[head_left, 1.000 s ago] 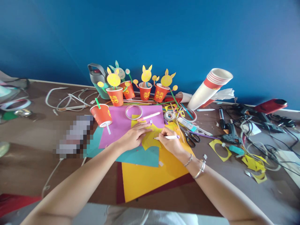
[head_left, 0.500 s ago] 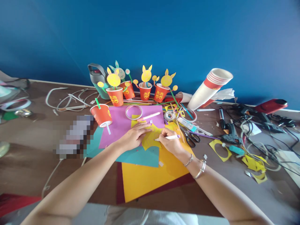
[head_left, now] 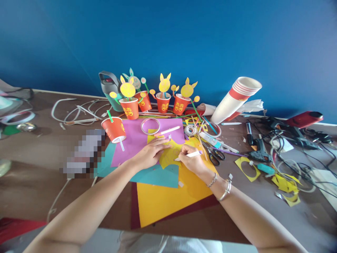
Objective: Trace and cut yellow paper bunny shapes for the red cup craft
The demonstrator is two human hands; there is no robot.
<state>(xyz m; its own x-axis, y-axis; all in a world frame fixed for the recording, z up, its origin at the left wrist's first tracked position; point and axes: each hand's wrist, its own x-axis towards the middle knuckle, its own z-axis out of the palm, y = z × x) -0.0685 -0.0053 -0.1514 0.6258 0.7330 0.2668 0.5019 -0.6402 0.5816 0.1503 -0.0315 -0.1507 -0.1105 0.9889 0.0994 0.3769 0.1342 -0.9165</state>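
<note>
My right hand is closed round a white marker pen with a purple end, its tip down at a cut piece of yellow paper. Faint drawn lines show on that paper. My left hand lies with fingers stretched out along the paper's left part, pressing on it. Beneath are a purple sheet, a teal sheet and a larger orange-yellow sheet. A second, pinkish marker rests just beyond my left fingertips, close to a roll of tape.
Red paper cups with rabbit figures stand along the wall beside a bottle. An orange cup with a straw lies left. To the right are scissors, stacked cups, a glue gun, cables and yellow paper scraps.
My right hand and the marker have shifted very slightly over the yellow paper. The left hand stays where it was.
</note>
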